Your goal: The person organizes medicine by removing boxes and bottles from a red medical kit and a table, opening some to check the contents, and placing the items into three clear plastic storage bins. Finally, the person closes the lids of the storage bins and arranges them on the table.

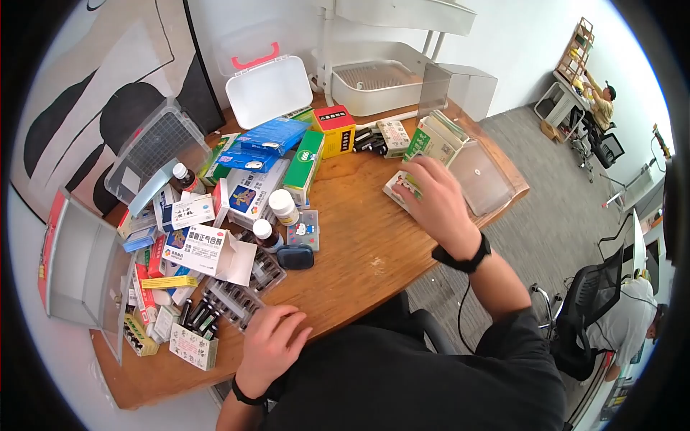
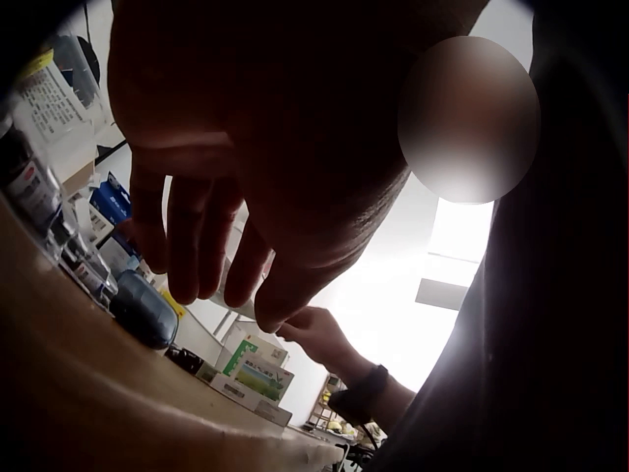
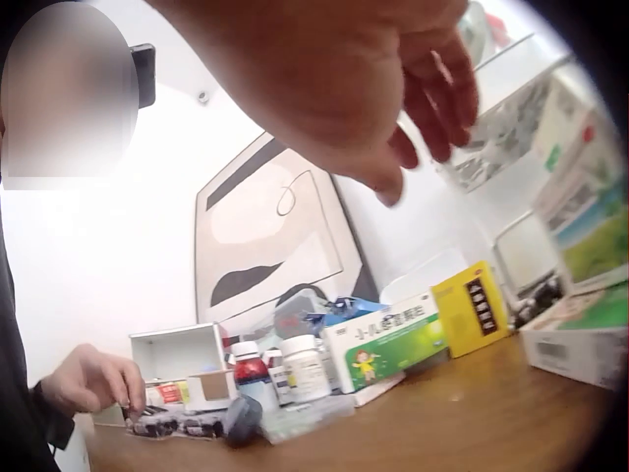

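Observation:
My right hand hovers at the right of the wooden table, fingers loosely bent and holding nothing. Below its fingertips lies a flat white medicine box, partly hidden by the hand. Green-and-white medicine boxes stand just beyond, inside a clear plastic container; the right wrist view shows one such box beside the fingers. My left hand is at the table's near edge, empty, its fingers relaxed. Nearest to it is a clear tray of small vials.
Many medicine boxes crowd the left, among them a large white carton. A white pill bottle, a brown bottle and a dark oval case stand mid-table. Behind are a yellow-and-red box and a white rack.

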The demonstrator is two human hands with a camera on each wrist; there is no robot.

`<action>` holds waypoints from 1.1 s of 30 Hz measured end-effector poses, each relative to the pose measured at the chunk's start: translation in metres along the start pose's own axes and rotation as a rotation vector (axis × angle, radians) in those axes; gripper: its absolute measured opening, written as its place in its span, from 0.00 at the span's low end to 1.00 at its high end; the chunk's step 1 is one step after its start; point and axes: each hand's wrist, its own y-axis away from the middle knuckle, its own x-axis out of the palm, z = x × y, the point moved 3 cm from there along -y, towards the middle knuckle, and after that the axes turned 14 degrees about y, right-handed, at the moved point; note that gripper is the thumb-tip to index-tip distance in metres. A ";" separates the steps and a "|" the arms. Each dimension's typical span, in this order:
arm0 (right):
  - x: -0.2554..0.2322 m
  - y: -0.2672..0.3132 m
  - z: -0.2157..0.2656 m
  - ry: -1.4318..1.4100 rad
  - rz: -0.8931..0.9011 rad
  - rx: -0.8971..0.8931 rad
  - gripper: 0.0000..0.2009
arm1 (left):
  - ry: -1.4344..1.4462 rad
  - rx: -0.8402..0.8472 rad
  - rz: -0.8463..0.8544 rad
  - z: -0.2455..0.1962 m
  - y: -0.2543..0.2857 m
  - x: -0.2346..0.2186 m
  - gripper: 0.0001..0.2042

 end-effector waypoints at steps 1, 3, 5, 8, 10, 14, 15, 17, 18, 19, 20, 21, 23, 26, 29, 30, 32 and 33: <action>0.013 -0.015 0.006 0.016 0.116 -0.060 0.18 | -0.004 0.001 -0.004 0.001 0.002 0.003 0.15; 0.053 -0.042 0.007 0.219 0.275 -0.153 0.15 | 0.007 0.045 0.014 0.004 0.006 0.008 0.14; 0.115 -0.075 -0.007 0.328 0.416 -0.179 0.14 | 0.008 0.032 0.009 0.012 0.014 0.010 0.14; 0.145 -0.121 -0.014 0.382 0.716 -0.006 0.13 | -0.031 0.047 -0.023 0.020 0.025 0.009 0.14; 0.185 -0.139 -0.036 0.410 0.893 0.059 0.19 | -0.031 0.062 -0.082 0.023 0.030 0.007 0.13; 0.211 -0.147 -0.055 0.412 1.094 -0.015 0.34 | -0.031 0.091 -0.103 0.023 0.031 0.005 0.13; 0.211 -0.147 -0.052 0.416 1.091 -0.025 0.34 | -0.047 0.100 -0.091 0.023 0.031 0.006 0.13; 0.214 -0.143 -0.054 0.423 1.217 0.119 0.36 | -0.063 0.114 -0.085 0.023 0.032 0.006 0.13; 0.218 -0.138 -0.059 0.431 1.192 0.095 0.38 | -0.079 0.120 -0.075 0.023 0.032 0.006 0.13; 0.223 -0.136 -0.065 0.435 1.189 0.091 0.38 | -0.094 0.123 -0.063 0.023 0.033 0.007 0.13; 0.224 -0.134 -0.067 0.445 1.185 0.111 0.39 | -0.093 0.122 -0.067 0.023 0.033 0.007 0.13; 0.224 -0.134 -0.068 0.454 1.181 0.132 0.40 | -0.084 0.117 -0.067 0.023 0.033 0.007 0.14; 0.235 -0.137 -0.076 0.452 1.192 0.138 0.41 | -0.076 0.110 -0.072 0.024 0.032 0.007 0.15; 0.237 -0.139 -0.078 0.427 1.300 0.164 0.36 | -0.070 0.108 -0.064 0.022 0.031 0.008 0.15; 0.234 -0.141 -0.079 0.455 1.217 0.106 0.38 | -0.107 0.110 -0.037 0.020 0.030 0.009 0.12; 0.228 -0.142 -0.079 0.454 1.220 0.124 0.34 | -0.114 0.110 -0.037 0.021 0.030 0.009 0.12; 0.249 -0.139 -0.092 0.485 1.240 0.104 0.34 | -0.122 0.112 -0.035 0.021 0.030 0.010 0.11; 0.253 -0.138 -0.095 0.518 1.257 0.083 0.33 | -0.113 0.115 -0.046 0.021 0.030 0.011 0.13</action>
